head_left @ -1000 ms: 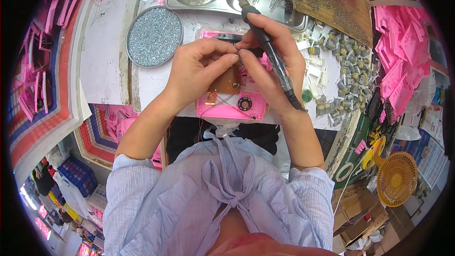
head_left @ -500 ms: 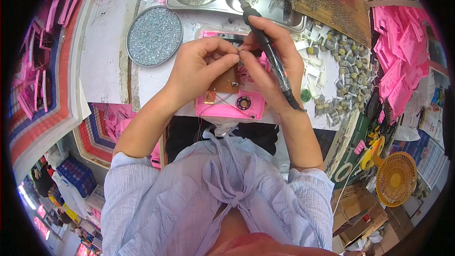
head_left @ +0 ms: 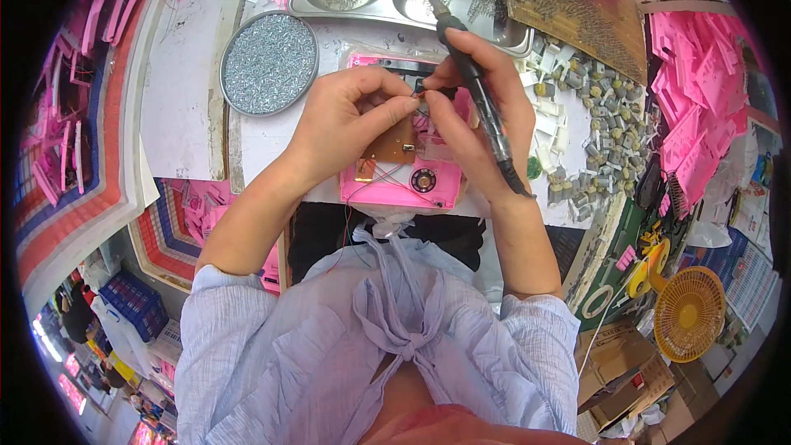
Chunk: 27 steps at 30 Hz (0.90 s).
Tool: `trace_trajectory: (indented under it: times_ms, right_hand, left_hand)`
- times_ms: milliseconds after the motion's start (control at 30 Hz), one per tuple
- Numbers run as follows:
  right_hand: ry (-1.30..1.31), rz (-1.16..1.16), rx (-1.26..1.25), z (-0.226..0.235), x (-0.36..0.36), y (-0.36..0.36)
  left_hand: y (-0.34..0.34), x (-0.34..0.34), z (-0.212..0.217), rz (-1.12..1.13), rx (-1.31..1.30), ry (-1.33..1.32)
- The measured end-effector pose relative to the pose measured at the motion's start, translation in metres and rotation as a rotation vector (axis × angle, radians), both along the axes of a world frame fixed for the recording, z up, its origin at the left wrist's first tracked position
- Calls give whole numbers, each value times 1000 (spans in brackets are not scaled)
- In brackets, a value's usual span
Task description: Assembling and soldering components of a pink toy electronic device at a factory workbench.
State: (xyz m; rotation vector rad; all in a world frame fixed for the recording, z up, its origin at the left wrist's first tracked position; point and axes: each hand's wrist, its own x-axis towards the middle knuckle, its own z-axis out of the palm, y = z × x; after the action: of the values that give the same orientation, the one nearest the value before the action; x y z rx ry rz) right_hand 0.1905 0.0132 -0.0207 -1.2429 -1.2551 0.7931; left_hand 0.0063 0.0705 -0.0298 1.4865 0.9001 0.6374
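My right hand (head_left: 509,86) holds a black-handled soldering iron (head_left: 488,115) across its palm, the metal tip pointing away from me. Its thumb and a fingertip pinch close to a tiny reddish wire end. Beside it, my left hand (head_left: 342,119) is closed in a pinch; what its fingertips grip is too small to make out. Both hands are over an opened pink plastic casing (head_left: 387,192), partly hiding it. Inside lie a brown circuit board (head_left: 389,148), a small round speaker (head_left: 423,180) and thin wires, some trailing over the near edge.
A round dish of small metal pins (head_left: 270,62) stands left. Behind the casing is a steel compartment tray (head_left: 404,21) with small metal parts. To the right lie many small motors (head_left: 610,128), white plastic pieces (head_left: 548,124), a brown board (head_left: 577,12) and piled pink parts (head_left: 684,91).
My right hand and the soldering iron have shifted slightly right, and its fingertips have drawn a little apart from the left ones. My left hand stays nearly still.
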Motion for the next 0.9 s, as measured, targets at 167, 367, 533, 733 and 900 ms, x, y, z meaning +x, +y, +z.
trace_trajectory:
  times_ms: [167,367,533,733,900]
  right_hand:
    - [-24,77,-47,2,2,-4]
    - [-74,82,-41,0,2,-4]
    - [-31,88,-50,0,1,-4]
    - [-94,37,-4,-7,5,-7]
    - [-76,42,-2,-6,-1,-7]
  left_hand:
    - [-4,3,-3,46,146,20]
    - [-3,5,4,27,188,79]
    - [-2,5,4,21,250,91]
    - [-3,7,4,42,315,116]
    - [-3,8,4,40,431,154]
